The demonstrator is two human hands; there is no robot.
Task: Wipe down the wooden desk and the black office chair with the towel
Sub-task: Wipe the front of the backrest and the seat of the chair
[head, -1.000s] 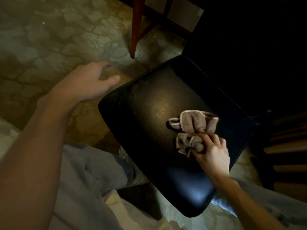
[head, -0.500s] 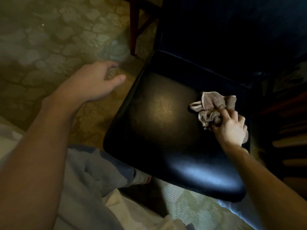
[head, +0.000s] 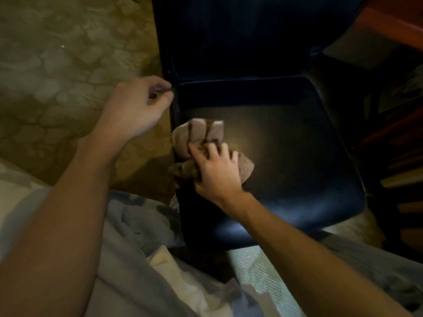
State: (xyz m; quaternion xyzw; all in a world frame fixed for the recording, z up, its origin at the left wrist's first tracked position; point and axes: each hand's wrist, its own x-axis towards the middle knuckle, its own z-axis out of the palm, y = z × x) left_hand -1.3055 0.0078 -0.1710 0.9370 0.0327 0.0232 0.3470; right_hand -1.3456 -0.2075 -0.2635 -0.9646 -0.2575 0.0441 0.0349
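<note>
One glossy black chair seat [head: 286, 156] | stone-patterned floor [head: 57, 76] | towel [head: 199, 131] on seat

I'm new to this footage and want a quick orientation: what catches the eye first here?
The right hand gripping a bunched beige towel on the left edge of the glossy black chair seat, lit mid-frame. The left hand hovers, fingers loosely curled, beside the seat's rear left corner.

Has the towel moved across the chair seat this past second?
Yes. The towel, gripped by the right hand, went from the right side of the chair seat to its left edge.
</note>
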